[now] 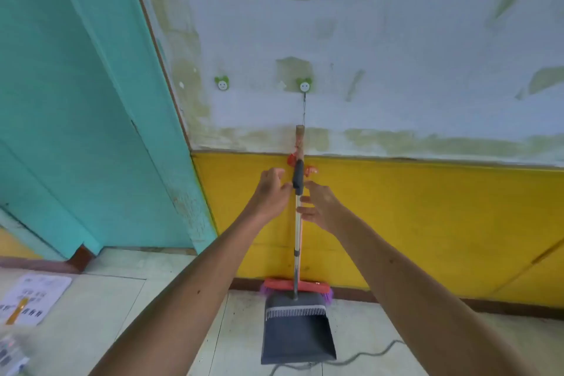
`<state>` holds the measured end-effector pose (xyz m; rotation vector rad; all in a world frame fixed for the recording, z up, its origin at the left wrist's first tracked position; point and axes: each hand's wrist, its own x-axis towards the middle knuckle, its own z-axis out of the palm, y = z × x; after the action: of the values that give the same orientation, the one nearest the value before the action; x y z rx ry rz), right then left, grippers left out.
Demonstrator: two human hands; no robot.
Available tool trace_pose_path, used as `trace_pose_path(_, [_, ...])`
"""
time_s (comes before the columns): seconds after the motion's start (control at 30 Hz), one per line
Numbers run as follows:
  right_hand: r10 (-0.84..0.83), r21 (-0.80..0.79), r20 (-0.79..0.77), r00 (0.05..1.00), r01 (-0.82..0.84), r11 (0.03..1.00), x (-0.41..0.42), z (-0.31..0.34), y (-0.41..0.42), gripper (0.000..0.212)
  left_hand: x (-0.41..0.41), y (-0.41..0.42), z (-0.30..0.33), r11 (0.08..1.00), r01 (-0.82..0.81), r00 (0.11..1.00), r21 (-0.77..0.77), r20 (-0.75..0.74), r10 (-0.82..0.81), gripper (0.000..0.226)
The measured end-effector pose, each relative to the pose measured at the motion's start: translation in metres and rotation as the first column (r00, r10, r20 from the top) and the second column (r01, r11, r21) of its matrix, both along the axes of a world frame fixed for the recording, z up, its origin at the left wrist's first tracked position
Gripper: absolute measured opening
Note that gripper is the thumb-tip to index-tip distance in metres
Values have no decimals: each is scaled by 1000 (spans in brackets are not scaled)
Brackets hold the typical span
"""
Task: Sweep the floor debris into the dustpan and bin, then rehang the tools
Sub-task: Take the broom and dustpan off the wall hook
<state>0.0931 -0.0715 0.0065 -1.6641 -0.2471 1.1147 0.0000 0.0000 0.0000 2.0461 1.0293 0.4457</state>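
Note:
A grey dustpan (297,333) stands on the floor against the wall, its long pole rising to a black grip (298,175). Behind it a red broom (282,284) with purple bristles hangs by a string (304,110) from the right green wall hook (304,85). The left green hook (222,83) is bare. My left hand (271,192) is just left of the black grip, fingers loosely curled, fingertips touching it. My right hand (322,207) is just right of the pole, fingers spread and not wrapped round it.
A teal door (76,101) stands to the left. The lower wall is a yellow panel (427,223). A grey cable (366,356) trails over the floor tiles by the dustpan. A printed sheet (33,296) lies on the floor at far left.

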Motion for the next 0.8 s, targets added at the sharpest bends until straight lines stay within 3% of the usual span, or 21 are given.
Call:
trace_pose_path(0.1, [-23, 68, -141, 990, 33, 997, 9, -3, 40, 44, 26, 43, 5, 997, -58, 990, -55, 123, 64, 48])
trace_pose_path(0.23, [-139, 80, -230, 963, 161, 984, 24, -11, 85, 12, 60, 98, 0, 993, 106, 994, -50, 39, -104, 47])
trace_pose_path(0.37, [-56, -23, -164, 985, 53, 998, 35, -3, 77, 22, 72, 114, -5, 965, 237, 971, -109, 64, -231, 38])
trace_pose_path(0.47, [65, 30, -166, 984, -60, 998, 39, 23, 64, 26, 71, 116, 1, 956, 283, 955, -80, 118, -273, 30])
trace_pose_path(0.63, [329, 136, -99, 939, -315, 939, 32, 77, 35, 22, 37, 113, 30, 967, 229, 922, -111, 343, -178, 15])
trace_pose_path(0.7, [418, 191, -19, 908, -407, 893, 26, 91, 27, 20, 12, 103, 41, 981, 164, 899, -106, 425, -105, 21])
trace_pose_path(0.8, [444, 306, 35, 896, -432, 848, 11, 95, 14, 14, -29, 79, 52, 991, 34, 886, -128, 462, 30, 23])
